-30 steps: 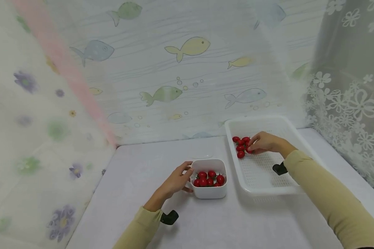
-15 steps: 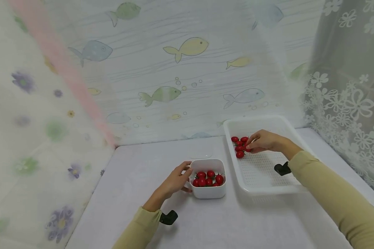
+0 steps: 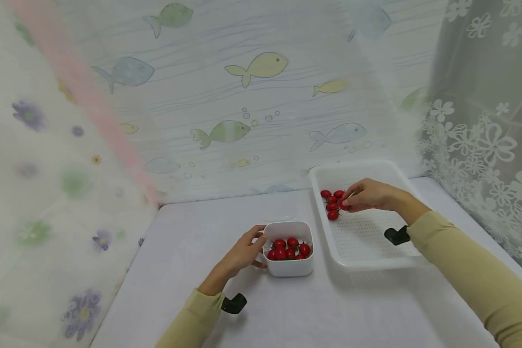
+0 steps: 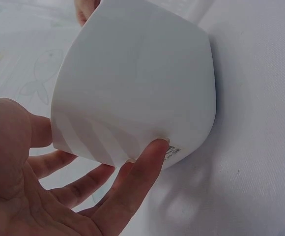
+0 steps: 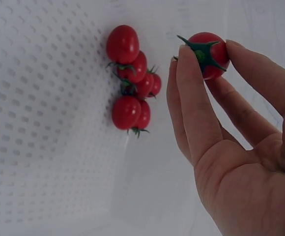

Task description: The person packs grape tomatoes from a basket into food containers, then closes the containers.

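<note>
My right hand pinches a cherry tomato between thumb and fingertips. In the right wrist view it is held above the basket floor, its green calyx showing. Several other cherry tomatoes lie clustered in the white perforated basket, toward its left wall. A white rounded-square box with several cherry tomatoes inside stands left of the basket. Against the box's left side rests my left hand, fingers spread and touching the wall, as the left wrist view shows close up.
The table has a white cloth. A clear, thin-edged round object lies behind the box. Behind the table hangs a curtain with fish prints, and a lace curtain borders the right side.
My right hand, pinching the cherry tomato, has risen slightly away from the cluster in the basket. The left hand stays at the box. The head view has shifted a little.
</note>
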The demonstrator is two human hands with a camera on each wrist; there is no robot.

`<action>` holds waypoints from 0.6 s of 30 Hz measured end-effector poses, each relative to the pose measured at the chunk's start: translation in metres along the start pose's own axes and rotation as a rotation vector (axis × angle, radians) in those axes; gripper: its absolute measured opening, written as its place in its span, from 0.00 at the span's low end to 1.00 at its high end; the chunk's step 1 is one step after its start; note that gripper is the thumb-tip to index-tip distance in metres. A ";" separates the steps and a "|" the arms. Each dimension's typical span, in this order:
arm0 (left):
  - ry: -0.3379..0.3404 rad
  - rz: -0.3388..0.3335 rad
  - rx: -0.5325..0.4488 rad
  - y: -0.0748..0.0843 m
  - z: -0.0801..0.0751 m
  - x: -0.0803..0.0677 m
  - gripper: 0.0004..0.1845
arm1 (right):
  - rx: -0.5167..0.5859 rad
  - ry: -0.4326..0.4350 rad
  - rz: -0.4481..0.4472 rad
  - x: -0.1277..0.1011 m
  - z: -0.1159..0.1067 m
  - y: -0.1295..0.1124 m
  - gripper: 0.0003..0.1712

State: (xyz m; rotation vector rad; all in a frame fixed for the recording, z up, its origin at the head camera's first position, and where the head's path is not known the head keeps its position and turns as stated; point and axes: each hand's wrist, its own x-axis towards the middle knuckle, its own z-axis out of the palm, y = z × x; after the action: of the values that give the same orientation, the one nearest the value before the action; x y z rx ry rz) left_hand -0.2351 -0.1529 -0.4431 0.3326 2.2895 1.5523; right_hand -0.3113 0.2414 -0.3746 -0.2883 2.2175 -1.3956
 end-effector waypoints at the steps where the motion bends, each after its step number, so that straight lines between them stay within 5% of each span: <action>1: 0.001 0.000 0.000 0.000 0.000 0.000 0.24 | 0.004 -0.003 -0.003 -0.001 0.000 -0.001 0.23; 18: -0.005 -0.004 -0.001 0.001 0.000 -0.001 0.23 | -0.034 -0.009 -0.055 -0.018 0.014 -0.017 0.23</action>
State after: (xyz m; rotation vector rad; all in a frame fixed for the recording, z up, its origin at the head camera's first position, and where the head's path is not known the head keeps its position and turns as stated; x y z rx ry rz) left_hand -0.2339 -0.1530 -0.4424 0.3309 2.2842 1.5491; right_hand -0.2904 0.2306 -0.3587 -0.3697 2.2437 -1.3834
